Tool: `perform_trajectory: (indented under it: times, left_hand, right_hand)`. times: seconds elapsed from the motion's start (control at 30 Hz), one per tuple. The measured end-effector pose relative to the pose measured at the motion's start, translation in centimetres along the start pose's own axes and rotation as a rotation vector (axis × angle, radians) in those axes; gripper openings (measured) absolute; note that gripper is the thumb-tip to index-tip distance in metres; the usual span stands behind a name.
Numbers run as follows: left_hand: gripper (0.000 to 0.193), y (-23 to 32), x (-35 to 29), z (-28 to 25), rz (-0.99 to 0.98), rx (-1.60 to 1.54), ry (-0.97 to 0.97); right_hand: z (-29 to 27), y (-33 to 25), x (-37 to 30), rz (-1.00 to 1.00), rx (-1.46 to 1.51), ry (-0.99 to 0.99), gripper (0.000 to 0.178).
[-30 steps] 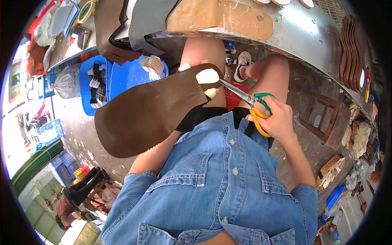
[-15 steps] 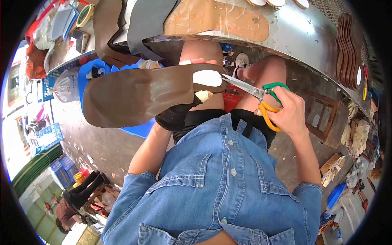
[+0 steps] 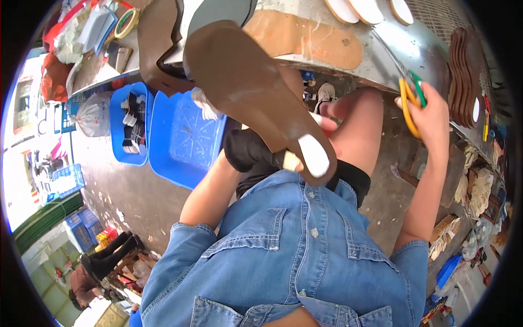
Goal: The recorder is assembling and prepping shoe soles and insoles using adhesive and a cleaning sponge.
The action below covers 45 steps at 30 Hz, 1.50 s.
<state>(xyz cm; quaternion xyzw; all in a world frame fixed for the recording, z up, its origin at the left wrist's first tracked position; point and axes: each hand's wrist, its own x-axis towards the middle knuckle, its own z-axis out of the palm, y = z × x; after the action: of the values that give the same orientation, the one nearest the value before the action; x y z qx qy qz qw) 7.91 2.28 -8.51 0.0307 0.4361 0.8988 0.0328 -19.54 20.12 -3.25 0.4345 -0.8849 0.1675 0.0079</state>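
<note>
Head view: left hand (image 3: 293, 162) pinches brown sole (image 3: 261, 92) by its narrow end, wrapped thumb at one side, fingertips (image 3: 328, 125) at the other; right hand's (image 3: 433, 117) fingers curl around scissors (image 3: 403, 96) at the bench's (image 3: 427, 54) near edge

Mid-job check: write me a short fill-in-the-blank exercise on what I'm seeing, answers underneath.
The bare right hand holds metal-bladed scissors with one green handle and one ____ handle.
The black-covered left hand holds a brown, leather-look sole piece bearing an oval patch coloured ____.
The larger rectangular plastic bin is ____.
Missing words: yellow; white; blue.
</note>
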Motion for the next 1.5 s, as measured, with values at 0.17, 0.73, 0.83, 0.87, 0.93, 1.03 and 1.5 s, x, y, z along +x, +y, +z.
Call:
perform_trajectory:
  times: [0.17,0.73,0.83,0.87,0.93,1.03,1.5]
  left_hand:
    - [0.071,-1.0,2.9,0.8,-0.127,-0.348,-0.350]
    - [0.030,4.8,5.6,1.9,0.065,0.392,0.611]
    - [0.030,5.1,5.9,2.0,0.047,0.312,0.647]
    - [0.030,5.0,6.1,2.0,0.047,0.313,0.646]
    - [0.033,4.9,6.4,1.9,0.010,0.285,0.745]
    - [0.036,4.5,6.0,0.8,-0.133,0.482,0.772]
    - [0.029,4.7,6.3,2.6,-0.114,0.570,0.644]
  right_hand:
    - [0.8,-1.5,2.7,0.046,0.539,0.038,0.027]
    - [3.6,-9.2,3.0,0.032,1.447,-0.163,0.035]
    - [3.9,-9.1,4.9,0.167,1.291,-0.088,0.030]
    - [4.1,-9.0,4.9,0.167,1.292,-0.086,0.030]
    - [4.0,-9.4,4.9,0.205,1.446,0.003,0.029]
    - [5.0,-9.3,4.8,-0.067,1.336,-0.028,0.048]
    - [1.8,-10.7,7.4,-0.190,1.036,0.109,0.055]
